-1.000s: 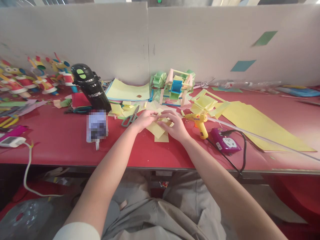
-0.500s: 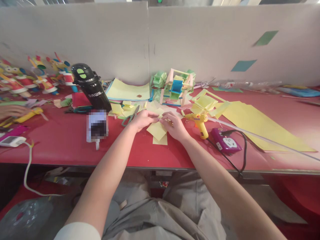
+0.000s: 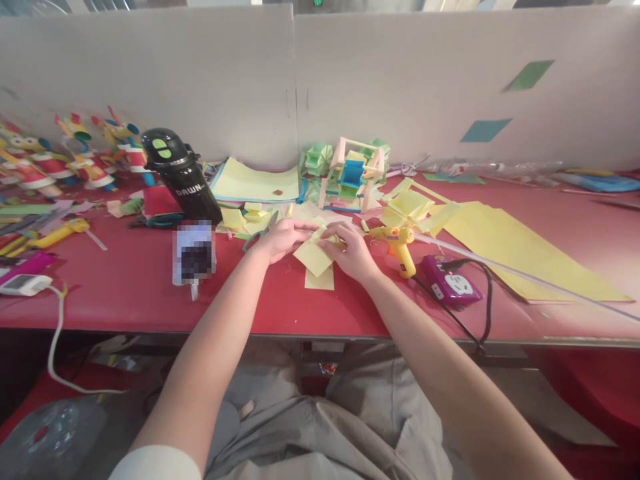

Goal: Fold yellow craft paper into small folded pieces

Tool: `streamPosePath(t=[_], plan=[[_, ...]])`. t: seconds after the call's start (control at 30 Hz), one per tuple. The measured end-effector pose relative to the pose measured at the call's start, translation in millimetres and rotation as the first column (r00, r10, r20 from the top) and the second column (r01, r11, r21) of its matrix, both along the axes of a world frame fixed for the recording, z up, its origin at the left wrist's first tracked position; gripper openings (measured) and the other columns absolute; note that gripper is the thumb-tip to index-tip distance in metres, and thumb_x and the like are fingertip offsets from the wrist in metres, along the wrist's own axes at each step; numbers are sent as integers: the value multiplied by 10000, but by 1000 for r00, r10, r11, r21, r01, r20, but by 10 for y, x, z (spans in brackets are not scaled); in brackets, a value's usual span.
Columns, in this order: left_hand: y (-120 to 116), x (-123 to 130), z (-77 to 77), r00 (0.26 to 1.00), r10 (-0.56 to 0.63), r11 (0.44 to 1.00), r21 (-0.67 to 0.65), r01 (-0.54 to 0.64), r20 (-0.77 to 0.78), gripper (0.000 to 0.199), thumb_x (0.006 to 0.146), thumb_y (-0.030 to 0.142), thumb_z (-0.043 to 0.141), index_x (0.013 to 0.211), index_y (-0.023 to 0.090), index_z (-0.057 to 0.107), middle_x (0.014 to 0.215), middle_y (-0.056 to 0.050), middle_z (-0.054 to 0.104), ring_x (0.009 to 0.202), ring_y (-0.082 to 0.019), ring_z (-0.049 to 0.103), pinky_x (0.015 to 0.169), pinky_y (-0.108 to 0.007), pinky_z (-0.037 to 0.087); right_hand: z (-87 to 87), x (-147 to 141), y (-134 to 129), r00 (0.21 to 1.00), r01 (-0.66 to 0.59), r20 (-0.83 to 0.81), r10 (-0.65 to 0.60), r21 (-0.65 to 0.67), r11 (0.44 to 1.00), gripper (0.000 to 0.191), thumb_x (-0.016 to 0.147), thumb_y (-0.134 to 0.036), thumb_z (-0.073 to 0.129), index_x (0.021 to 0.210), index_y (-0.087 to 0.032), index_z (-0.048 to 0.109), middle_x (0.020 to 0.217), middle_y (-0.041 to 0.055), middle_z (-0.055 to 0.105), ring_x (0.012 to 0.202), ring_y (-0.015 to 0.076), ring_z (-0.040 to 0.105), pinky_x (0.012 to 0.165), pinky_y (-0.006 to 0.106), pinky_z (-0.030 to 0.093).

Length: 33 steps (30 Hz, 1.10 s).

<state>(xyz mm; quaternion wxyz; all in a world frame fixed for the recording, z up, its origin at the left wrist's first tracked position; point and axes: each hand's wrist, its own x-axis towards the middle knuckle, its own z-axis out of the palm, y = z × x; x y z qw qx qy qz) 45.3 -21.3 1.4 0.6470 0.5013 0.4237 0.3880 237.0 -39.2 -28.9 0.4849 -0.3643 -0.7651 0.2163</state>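
A small yellow paper square (image 3: 315, 260) is held at its upper edges, low over the red tabletop. My left hand (image 3: 284, 240) grips it from the left, fingers pointing inward. From the right, my right hand (image 3: 349, 248) closes on it with bent fingers. Another pale yellow paper piece (image 3: 320, 279) lies beneath, its lower part showing. Grey-green scissors (image 3: 253, 240) lie just left of my left hand, partly hidden. A yellow glue gun (image 3: 400, 247) stands right of my right hand. The fingertips cover where they meet the paper.
Behind my hands stands a paper-and-stick wheel model (image 3: 353, 177). A black bottle (image 3: 181, 177) and a blurred-out device (image 3: 194, 253) are to the left. A purple power socket (image 3: 453, 283) with cables and large yellow sheets (image 3: 515, 253) lie to the right. Paper figures (image 3: 90, 157) fill the far left.
My left hand's fingers have shifted slightly left, showing more of the paper's top. Another person's hand at the far left has left the yellow glue gun there and gone out of view.
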Motion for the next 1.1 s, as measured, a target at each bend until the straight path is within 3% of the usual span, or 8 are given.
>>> streamPosePath(t=[0.33, 0.5, 0.63, 0.87, 1.1], plan=[[-12, 4, 27, 998, -50, 998, 27, 50, 28, 393, 709, -34, 562, 1016, 121, 751, 1009, -130, 760, 1024, -233, 691, 964, -385, 519, -28, 13, 14, 1000, 13, 7, -13, -6, 1000, 148, 878, -356, 624, 857, -210, 633, 1085, 96, 606, 1027, 237, 595, 916, 397, 473], [-13, 10, 26, 998, -59, 998, 15, 58, 27, 421, 702, -56, 550, 1032, 116, 747, 999, -125, 763, 995, -209, 694, 949, -350, 510, -21, 15, 12, 1000, 19, 1, -19, 6, 1000, 137, 878, -342, 626, 850, -209, 644, 1062, 93, 607, 1015, 228, 595, 912, 386, 472], [-13, 12, 12, 995, -79, 997, -4, 79, 53, 367, 747, 15, 593, 1067, 112, 743, 966, -131, 760, 934, -203, 696, 904, -358, 520, -30, 14, 17, 1000, 28, -6, -28, -2, 1000, 151, 868, -360, 640, 847, -211, 653, 1080, 94, 604, 1006, 228, 596, 905, 388, 477], [9, 39, -63, 997, -15, 996, 92, 22, -80, 266, 757, 164, 728, 1020, 156, 765, 754, -51, 731, 729, -154, 651, 735, -299, 512, -14, 4, 0, 1000, 7, -7, -7, -16, 1000, 220, 866, -422, 642, 838, -204, 643, 1069, 102, 601, 1054, 245, 592, 953, 409, 454], [3, 54, -67, 997, -39, 996, 76, 43, -60, 253, 751, 159, 733, 1002, 161, 762, 833, -74, 756, 811, -187, 687, 818, -345, 531, -14, -9, -1, 1000, -12, -22, 11, -54, 998, 237, 886, -440, 599, 848, -206, 604, 1004, 82, 628, 954, 222, 603, 883, 381, 470]])
